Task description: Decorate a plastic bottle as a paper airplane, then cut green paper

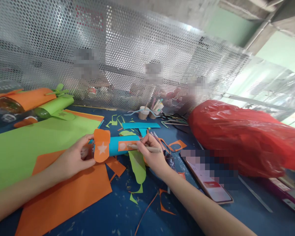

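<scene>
A bottle wrapped in blue paper point(114, 144) lies on its side across the middle of the view. My left hand point(80, 154) is closed around its left end, beside an orange paper piece point(98, 155) with a pale star on it. On the blue wrap sits an orange strip with a pale round spot point(123, 146). My right hand point(151, 152) pinches a thin pale brush or pen point(149, 148), its tip at that strip. Green leaf-shaped paper point(138, 167) shows below the bottle.
Orange sheets point(71, 193) and a green sheet point(27, 141) cover the left. Paper-wrapped bottles point(36, 98) lie behind. Cups of pens point(144, 113) stand at the back. A phone point(208, 180) and a red plastic bag point(231, 137) are on the right. Paper scraps are scattered about.
</scene>
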`<state>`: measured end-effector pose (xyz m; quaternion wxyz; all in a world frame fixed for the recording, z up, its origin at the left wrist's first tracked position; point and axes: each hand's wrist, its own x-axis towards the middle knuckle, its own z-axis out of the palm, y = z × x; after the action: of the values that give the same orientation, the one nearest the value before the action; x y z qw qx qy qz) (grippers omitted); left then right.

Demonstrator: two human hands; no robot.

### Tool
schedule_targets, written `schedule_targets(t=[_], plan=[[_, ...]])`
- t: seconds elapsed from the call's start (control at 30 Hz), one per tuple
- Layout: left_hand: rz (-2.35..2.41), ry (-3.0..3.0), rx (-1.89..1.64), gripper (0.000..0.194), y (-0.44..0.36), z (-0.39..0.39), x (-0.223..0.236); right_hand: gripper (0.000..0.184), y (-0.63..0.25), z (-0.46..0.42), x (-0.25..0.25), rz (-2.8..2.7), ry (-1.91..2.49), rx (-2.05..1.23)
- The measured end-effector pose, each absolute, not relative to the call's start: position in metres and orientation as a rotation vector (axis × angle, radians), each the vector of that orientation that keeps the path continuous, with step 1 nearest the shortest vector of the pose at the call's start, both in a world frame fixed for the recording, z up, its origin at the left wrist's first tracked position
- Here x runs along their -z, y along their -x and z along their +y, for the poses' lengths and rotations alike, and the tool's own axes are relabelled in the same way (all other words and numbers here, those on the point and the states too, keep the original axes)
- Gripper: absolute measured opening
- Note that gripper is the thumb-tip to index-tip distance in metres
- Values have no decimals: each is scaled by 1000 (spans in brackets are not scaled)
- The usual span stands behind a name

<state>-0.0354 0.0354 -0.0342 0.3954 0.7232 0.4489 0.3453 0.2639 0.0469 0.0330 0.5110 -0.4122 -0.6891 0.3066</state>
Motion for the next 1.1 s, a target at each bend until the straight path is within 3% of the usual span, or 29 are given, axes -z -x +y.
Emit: schedule_targets(t=[0.37,1.1], plan=[[1405,-1718,-994,79,18,23,18,26,-264,47,-33,-1689,988,-720],[1333,-1706,-1020,76,24,27,26,25,-263,46,-37,-1658,983,-681]])
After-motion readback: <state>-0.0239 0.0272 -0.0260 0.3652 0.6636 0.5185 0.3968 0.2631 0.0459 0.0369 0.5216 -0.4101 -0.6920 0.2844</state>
